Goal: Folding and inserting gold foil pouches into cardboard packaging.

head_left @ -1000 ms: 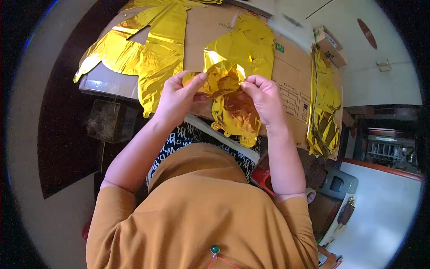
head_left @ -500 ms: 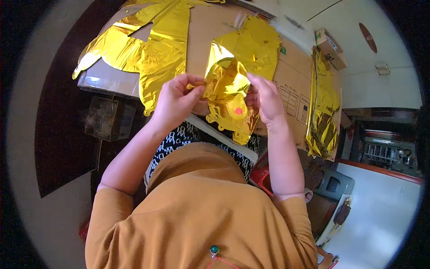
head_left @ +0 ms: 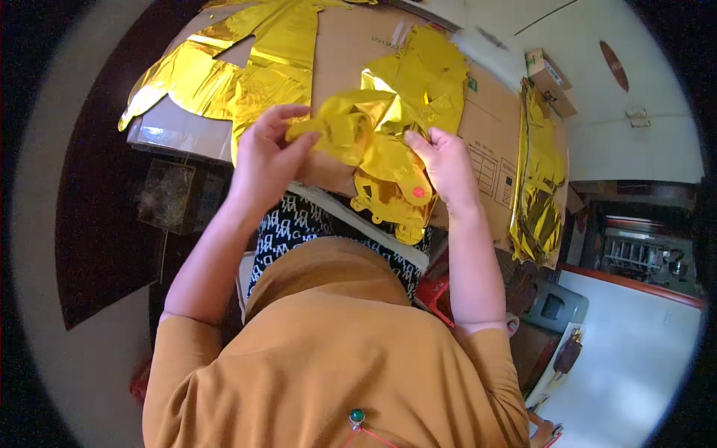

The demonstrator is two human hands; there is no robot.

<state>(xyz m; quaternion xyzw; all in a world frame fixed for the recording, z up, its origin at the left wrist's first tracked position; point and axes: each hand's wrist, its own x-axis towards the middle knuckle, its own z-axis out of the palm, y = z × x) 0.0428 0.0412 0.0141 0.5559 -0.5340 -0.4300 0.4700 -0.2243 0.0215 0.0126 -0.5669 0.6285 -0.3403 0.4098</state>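
A flat, crumpled gold foil balloon [head_left: 385,153] with a pinkish-red dot near its lower edge hangs between my hands at the near edge of the cardboard. My left hand [head_left: 265,153] holds its left flap, the foil running in between thumb and fingers. On the other side, my right hand [head_left: 448,168] pinches the foil between thumb and bent forefinger, just above the red dot. Part of the same gold foil spreads out behind, toward the far side; where one layer ends and another begins is hard to tell.
Another large flat gold foil balloon [head_left: 280,67] lies on the left of the cardboard surface [head_left: 340,45]. A folded gold foil bundle [head_left: 539,172] rests along the right edge. Beyond it sits a small carton [head_left: 551,78]. A grey plastic stool [head_left: 560,308] stands low at the right.
My left hand has moved left, drawing the foil flap out wider. My right fingers have closed into a pinch on the foil, and the red dot has shifted right.
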